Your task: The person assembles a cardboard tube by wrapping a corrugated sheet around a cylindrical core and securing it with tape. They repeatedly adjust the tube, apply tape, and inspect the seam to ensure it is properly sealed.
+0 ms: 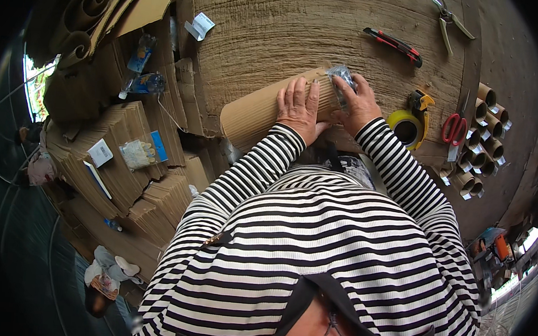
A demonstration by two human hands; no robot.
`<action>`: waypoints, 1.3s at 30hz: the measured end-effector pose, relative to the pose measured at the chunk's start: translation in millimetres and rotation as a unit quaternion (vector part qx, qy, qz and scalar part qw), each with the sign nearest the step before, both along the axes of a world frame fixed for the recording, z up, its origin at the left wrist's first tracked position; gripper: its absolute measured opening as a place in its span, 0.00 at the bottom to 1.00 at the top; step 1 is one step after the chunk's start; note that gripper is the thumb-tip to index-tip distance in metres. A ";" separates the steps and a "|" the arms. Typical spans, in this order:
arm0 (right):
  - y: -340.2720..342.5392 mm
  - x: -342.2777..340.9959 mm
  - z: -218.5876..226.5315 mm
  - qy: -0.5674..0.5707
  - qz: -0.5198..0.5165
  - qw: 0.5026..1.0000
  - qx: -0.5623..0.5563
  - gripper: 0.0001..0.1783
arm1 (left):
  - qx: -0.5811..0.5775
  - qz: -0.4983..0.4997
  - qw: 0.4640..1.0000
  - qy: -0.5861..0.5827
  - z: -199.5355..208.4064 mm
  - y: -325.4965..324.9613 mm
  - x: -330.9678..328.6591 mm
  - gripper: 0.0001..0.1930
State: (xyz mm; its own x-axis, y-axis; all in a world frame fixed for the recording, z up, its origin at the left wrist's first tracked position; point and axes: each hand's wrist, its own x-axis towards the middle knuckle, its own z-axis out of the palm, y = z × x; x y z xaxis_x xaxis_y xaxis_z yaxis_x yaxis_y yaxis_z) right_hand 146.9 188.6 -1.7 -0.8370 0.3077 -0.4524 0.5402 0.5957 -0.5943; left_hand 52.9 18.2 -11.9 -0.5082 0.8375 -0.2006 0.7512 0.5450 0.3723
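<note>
A rolled sheet of corrugated cardboard [251, 108] lies slantwise at the near edge of the wooden table. My left hand [298, 111] rests over the roll, fingers bent across its top and thumb low on the near side. Crumpled clear plastic [339, 72] pokes out of the roll's right end; whether it is a bag or a wrapped item, I cannot tell. My right hand [360, 106] grips that end, its fingers on the plastic and its thumb below. The inside of the roll is hidden.
Right of my hands lie yellow tape [405, 128], a yellow cutter [422, 102], red-handled scissors [454, 129] and several cardboard tubes [483, 141]. Farther off are a red box cutter [395, 46] and pruning shears [450, 25]. Stacked cardboard [107, 139] fills the left; a person [107, 275] is beyond.
</note>
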 end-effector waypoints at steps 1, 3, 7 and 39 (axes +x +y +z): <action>-0.6 1.2 -2.2 0.003 -0.011 1.000 -0.005 0.47 | 0.002 0.000 1.000 -0.001 1.4 0.0 -0.4 0.57; -3.1 2.3 -3.3 0.019 -0.004 1.000 0.015 0.46 | 0.004 -0.004 1.000 -0.004 3.0 -0.1 -3.3 0.57; -5.9 1.0 2.0 0.022 0.002 0.999 0.025 0.45 | -0.006 -0.009 1.000 -0.010 2.2 -2.0 -6.5 0.58; 105.6 176.5 -70.7 -0.246 -0.297 0.920 0.065 0.34 | -0.340 0.001 0.939 -0.056 44.7 70.8 -41.7 0.64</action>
